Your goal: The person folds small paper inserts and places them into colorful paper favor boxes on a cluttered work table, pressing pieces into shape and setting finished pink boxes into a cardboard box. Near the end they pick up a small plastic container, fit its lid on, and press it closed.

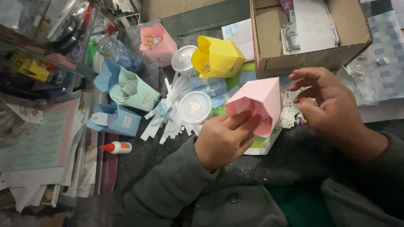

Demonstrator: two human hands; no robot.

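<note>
Gripping a pink paper box (257, 103) by its lower edge, the left hand (223, 138) holds it tilted above the dark table (290, 159), its open mouth turned toward the right hand (326, 105), probably so the inside can be reached. The right hand is half open just beside the box, fingers curled, holding nothing that shows. Behind lie 1 yellow box (219, 56), another pink box (158, 44), and blue and mint ones (134, 90) with small white labels. 2 round white lids (195, 107) sit among white paper strips (168, 113). A glue bottle (117, 147) with an orange tip lies left; a cardboard carton (311, 54) stands behind.
</note>
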